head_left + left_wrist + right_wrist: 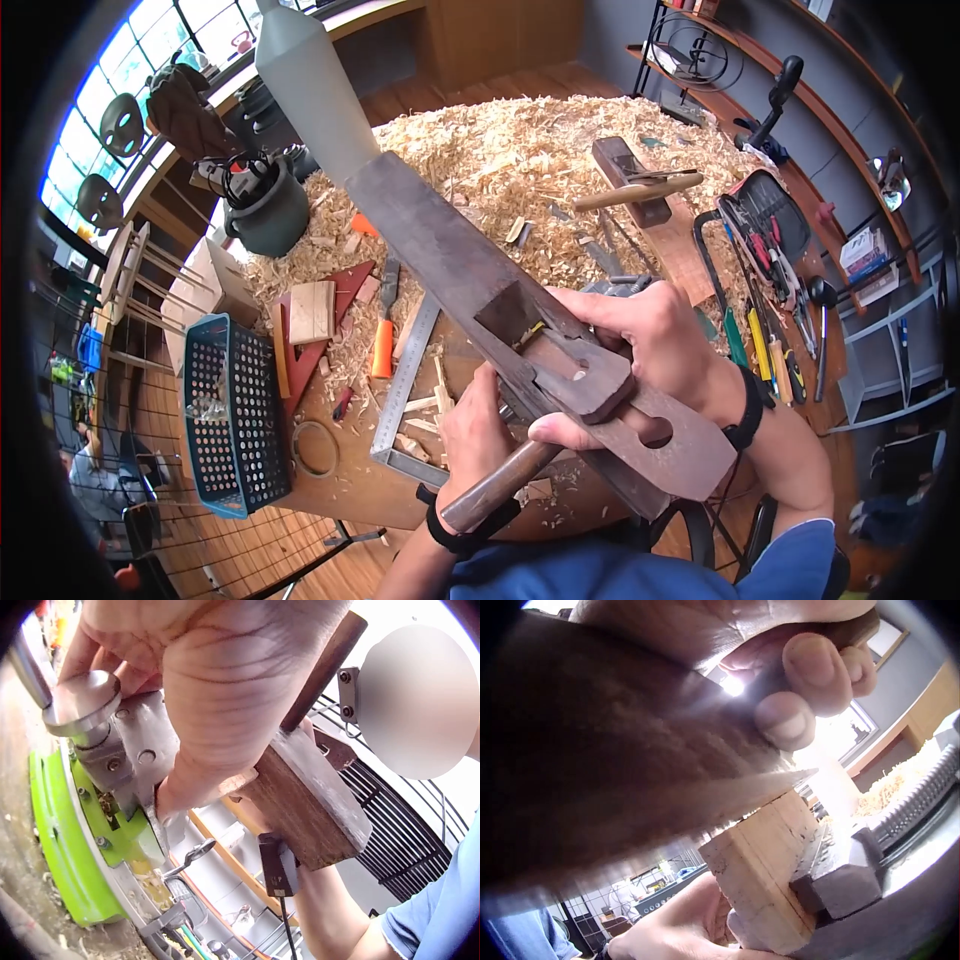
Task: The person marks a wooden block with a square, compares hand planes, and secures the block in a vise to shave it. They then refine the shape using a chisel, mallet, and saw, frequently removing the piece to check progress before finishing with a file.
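My right hand grips a long dark wooden hand plane near its iron and wedge. In the right wrist view, curled fingertips show at the plane's side. The plane slants over a pale wood block, its underside close above the block's top. A metal vise holds the block. Lower down, my left hand is at the vise under the plane's crossbar handle. In the left wrist view it straddles the vise's metal body, fingers partly hidden behind a round metal disc.
Shavings heap over the table. A second plane lies at the back right, near several hand tools. On the left stand a perforated basket and a dark pot. A metal square and orange-handled chisel lie left of the plane.
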Demonstrator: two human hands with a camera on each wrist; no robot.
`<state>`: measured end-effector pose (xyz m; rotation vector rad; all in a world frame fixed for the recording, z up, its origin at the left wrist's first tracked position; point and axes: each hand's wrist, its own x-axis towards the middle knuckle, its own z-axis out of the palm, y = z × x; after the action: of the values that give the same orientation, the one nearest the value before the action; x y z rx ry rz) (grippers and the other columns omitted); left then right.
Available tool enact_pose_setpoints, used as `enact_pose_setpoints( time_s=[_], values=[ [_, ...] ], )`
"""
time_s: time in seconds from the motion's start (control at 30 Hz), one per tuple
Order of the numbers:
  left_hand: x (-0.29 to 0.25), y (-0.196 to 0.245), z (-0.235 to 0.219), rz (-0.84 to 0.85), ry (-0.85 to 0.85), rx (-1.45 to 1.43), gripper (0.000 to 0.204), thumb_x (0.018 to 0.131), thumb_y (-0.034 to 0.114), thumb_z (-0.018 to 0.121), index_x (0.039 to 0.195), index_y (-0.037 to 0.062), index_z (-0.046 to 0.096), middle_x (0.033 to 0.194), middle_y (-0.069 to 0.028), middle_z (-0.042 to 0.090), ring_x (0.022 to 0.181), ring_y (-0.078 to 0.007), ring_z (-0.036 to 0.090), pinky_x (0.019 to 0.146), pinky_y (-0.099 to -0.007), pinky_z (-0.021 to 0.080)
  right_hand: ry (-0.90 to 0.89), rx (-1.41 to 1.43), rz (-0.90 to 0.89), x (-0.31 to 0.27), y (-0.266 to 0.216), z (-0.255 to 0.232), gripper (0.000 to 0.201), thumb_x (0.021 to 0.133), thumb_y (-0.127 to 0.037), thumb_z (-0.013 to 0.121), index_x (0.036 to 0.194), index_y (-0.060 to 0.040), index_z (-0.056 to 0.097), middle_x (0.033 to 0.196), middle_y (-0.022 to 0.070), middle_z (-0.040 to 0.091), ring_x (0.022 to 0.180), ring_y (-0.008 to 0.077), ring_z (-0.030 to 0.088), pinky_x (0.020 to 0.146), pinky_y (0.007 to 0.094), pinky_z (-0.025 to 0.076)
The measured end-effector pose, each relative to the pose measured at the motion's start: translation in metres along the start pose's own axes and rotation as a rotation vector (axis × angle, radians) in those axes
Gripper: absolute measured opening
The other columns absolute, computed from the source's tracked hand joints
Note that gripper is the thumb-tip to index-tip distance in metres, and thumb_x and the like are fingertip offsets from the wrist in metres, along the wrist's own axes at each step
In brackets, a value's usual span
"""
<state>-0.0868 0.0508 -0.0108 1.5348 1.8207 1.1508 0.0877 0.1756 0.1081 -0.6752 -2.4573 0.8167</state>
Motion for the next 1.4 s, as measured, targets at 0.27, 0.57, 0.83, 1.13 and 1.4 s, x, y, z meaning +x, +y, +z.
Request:
enact_pose_setpoints(
  time_s=[0.27, 0.57, 0.83, 1.13, 1.4],
  values=[
    [-0.001, 0.01, -0.006, 0.004, -0.014, 0.068, 0.089, 0.07, 0.032, 0.096, 0.141, -0.0006, 0.055, 0.109, -0.0226, 0.075, 0.1, -0.0416, 0.075, 0.085, -0.0488, 0.059, 0.112, -0.044, -0.033, -0.016, 0.002, 0.007, 0.093, 0.071, -0.064, 0.091, 0.136, 0.0003, 0.072, 0.067, 0.0097, 0.072, 0.056, 0.0251, 0.072, 0.057, 0.0366, 0.059],
    [-0.002, 0.002, -0.001, 0.02, 0.005, 0.076, 0.092, 0.068, 0.031, 0.097, 0.142, -0.0018, 0.054, 0.111, -0.0228, 0.073, 0.102, -0.0417, 0.074, 0.086, -0.0482, 0.059, 0.049, -0.125, -0.051, -0.012, -0.001, -0.001, 0.098, 0.066, -0.052, 0.099, 0.139, 0.0063, 0.068, 0.072, 0.0067, 0.075, 0.057, 0.0182, 0.072, 0.057, 0.0304, 0.058],
    [0.0, -0.002, 0.001, 0.028, 0.015, 0.099, 0.094, 0.066, 0.04, 0.098, 0.139, -0.0027, 0.057, 0.109, -0.0213, 0.074, 0.1, -0.0411, 0.074, 0.084, -0.0485, 0.059, 0.033, -0.075, -0.041, -0.004, 0.001, -0.001, 0.093, 0.068, -0.05, 0.097, 0.137, 0.0062, 0.07, 0.077, 0.0094, 0.075, 0.061, 0.018, 0.073, 0.059, 0.0321, 0.058],
    [0.0, 0.0, 0.001, 0.015, 0.015, 0.099, 0.094, 0.066, 0.034, 0.098, 0.14, -0.0081, 0.056, 0.11, -0.024, 0.074, 0.097, -0.042, 0.075, 0.084, -0.0484, 0.059, 0.114, -0.099, -0.067, -0.017, 0.005, 0.003, 0.096, 0.069, -0.062, 0.093, 0.136, 0.0027, 0.071, 0.068, 0.0085, 0.072, 0.055, 0.0216, 0.071, 0.056, 0.0335, 0.057],
    [-0.003, -0.008, 0.001, 0.097, -0.079, -0.013, 0.075, 0.071, 0.022, 0.091, 0.136, -0.002, 0.061, 0.126, -0.0225, 0.067, 0.117, -0.0427, 0.067, 0.101, -0.0487, 0.057, 0.054, -0.005, -0.021, 0.042, 0.017, 0.017, 0.084, 0.072, -0.059, 0.091, 0.134, -0.0037, 0.074, 0.074, 0.0106, 0.073, 0.062, 0.0198, 0.07, 0.061, 0.0341, 0.058]
  ],
)
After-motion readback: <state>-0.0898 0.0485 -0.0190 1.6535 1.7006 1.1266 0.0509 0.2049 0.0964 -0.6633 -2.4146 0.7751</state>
